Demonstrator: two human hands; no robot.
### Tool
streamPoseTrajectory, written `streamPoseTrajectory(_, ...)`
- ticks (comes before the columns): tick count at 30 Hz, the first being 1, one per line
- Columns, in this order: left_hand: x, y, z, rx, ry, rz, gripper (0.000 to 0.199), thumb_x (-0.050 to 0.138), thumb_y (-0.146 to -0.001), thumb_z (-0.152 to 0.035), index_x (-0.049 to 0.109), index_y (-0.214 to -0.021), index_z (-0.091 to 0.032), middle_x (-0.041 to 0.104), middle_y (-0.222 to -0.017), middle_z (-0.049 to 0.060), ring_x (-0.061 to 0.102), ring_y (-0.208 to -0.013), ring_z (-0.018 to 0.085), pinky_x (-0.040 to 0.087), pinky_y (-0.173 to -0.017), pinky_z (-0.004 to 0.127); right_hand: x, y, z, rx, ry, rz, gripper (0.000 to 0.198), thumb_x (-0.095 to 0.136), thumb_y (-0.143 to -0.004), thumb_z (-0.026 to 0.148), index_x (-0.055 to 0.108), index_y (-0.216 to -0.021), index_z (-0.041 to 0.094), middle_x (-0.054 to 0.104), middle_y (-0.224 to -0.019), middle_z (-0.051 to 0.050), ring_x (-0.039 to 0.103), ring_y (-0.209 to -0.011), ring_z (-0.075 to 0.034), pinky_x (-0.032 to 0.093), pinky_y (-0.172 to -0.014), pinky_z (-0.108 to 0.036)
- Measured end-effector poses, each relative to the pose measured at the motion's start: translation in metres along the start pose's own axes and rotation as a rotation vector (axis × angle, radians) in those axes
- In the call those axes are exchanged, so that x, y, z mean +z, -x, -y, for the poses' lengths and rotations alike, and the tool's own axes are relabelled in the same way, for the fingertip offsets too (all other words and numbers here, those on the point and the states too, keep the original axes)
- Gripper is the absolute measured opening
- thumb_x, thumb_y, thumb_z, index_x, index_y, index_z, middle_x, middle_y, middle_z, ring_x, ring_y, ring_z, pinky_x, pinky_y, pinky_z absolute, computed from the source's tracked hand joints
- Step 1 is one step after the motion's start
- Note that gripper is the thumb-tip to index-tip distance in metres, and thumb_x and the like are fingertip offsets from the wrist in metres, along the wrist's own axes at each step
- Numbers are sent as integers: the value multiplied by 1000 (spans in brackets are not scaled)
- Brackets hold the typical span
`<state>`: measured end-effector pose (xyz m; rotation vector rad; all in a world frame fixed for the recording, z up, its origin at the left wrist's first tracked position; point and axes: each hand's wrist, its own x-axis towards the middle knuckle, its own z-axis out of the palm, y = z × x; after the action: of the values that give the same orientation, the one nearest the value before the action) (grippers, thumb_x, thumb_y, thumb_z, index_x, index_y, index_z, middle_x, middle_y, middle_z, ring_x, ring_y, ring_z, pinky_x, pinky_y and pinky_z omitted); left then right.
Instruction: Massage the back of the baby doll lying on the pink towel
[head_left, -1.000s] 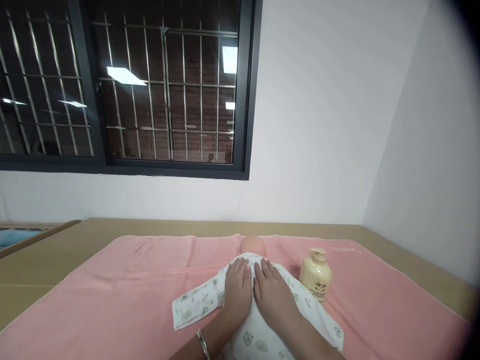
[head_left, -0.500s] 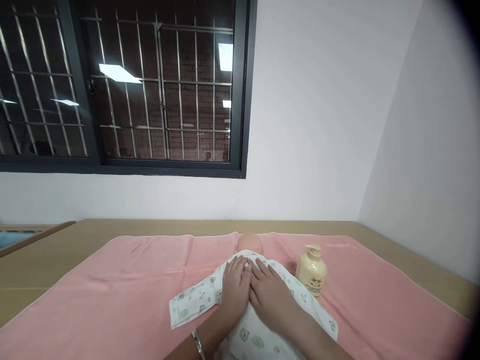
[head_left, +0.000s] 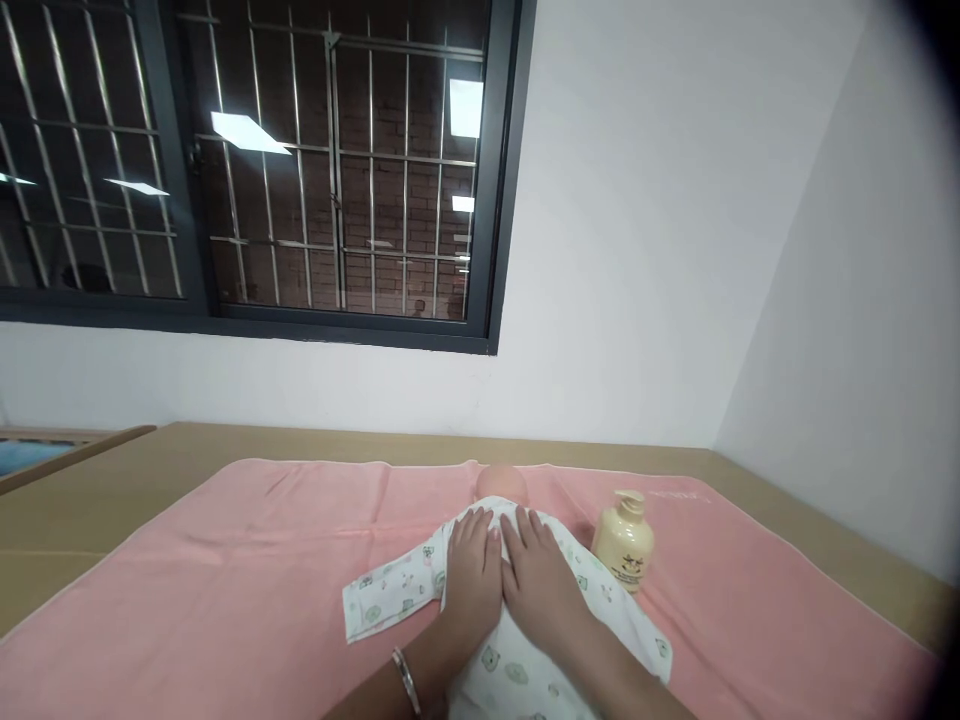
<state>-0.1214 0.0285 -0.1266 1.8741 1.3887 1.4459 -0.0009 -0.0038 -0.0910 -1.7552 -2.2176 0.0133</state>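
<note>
A baby doll [head_left: 501, 484] lies on a pink towel, only the top of its head showing past the collar. White baby clothes [head_left: 517, 672] with a green print cover its body, one sleeve stretched out to the left. My left hand [head_left: 475, 570] rests flat on the upper part of the clothes, fingers extended toward the head. Beside it, my right hand [head_left: 541, 575] lies flat too, fingers slightly spread, the two thumbs close together. A cream pump bottle [head_left: 624, 542] stands on the towel to the right of the clothes.
The pink towel [head_left: 262, 560] spreads over a tan padded surface [head_left: 247, 440]. Behind it rise a white wall [head_left: 615, 250] and a dark-framed window [head_left: 510, 200] with metal bars. At the far left is a wooden edge [head_left: 90, 448] with something blue behind it.
The fingers of my right hand have shifted slightly, leaving a wider gap between the two hands' fingertips. Both hands stay on the clothes. The camera view has tilted a little.
</note>
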Motion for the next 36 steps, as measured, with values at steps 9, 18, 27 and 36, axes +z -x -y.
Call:
streamPoseTrajectory(9,-2,5,3,-55,73,-16,44,35,-96,-40,59,-126,-20,54,-139,10,45,-133,24,31,-117,47,-7,-8,-18,-40,-156,2,51,29,-100,44,39,-147,28,26,-157,-1,21,-146,-23,16,-119,-45)
streamPoseTrajectory(18,-3,1,5,-40,-131,104,53,39,-93,-39,48,-139,-14,40,-152,11,29,-144,28,20,-121,50,7,-9,-20,74,-24,-73,58,24,-100,39,39,-147,9,37,-151,-13,27,-143,-26,17,-118,-42)
streamPoseTrajectory(27,-8,3,-12,118,-241,-8,31,41,-92,-26,61,-113,-17,64,-110,11,57,-106,26,45,-96,47,-5,-12,-23,42,-108,-182,44,39,-96,37,56,-130,15,62,-122,-11,54,-115,-26,35,-102,-37)
streamPoseTrajectory(36,-8,2,-11,91,-380,14,36,44,-89,-26,59,-119,-15,60,-126,14,53,-121,28,42,-105,48,-5,-4,-15,83,32,-119,47,33,-99,33,54,-134,11,55,-134,-17,47,-128,-30,28,-109,-45)
